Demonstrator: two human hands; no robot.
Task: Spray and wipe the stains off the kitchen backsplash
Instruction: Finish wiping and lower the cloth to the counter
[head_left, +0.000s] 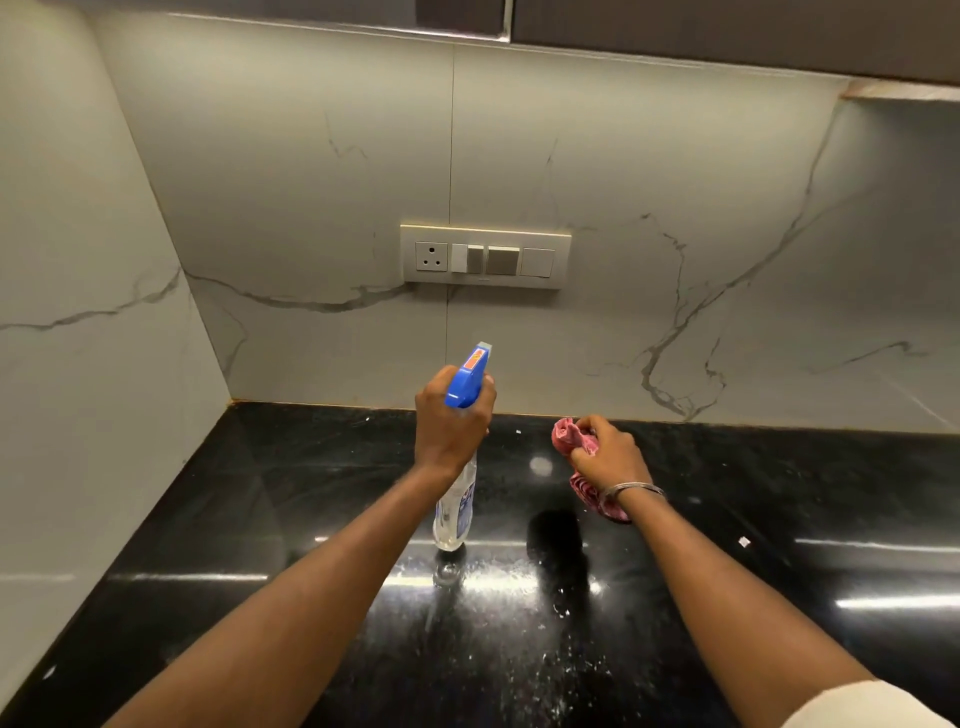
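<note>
The left hand (452, 421) is gripping the spray bottle (457, 512) round its neck, just under the blue trigger head, and is holding it upright with the nozzle pointing at the backsplash (623, 182) below the switch plate (485, 257). The bottle's base is seemingly hanging just clear of the black bench (260, 519). The right hand (608, 457) is clutching a bunched pink cloth (571, 434) low over the bench, near the wall but not touching it. This is looking like the spraying step, with wiping not yet begun. No wet patch is showing on the tile, and any stains are proving hard to tell from the grey veining. The next move is likely calling for a trigger squeeze aimed at the tile (well away from that socket), then the cloth pressing against the wall.
</note>
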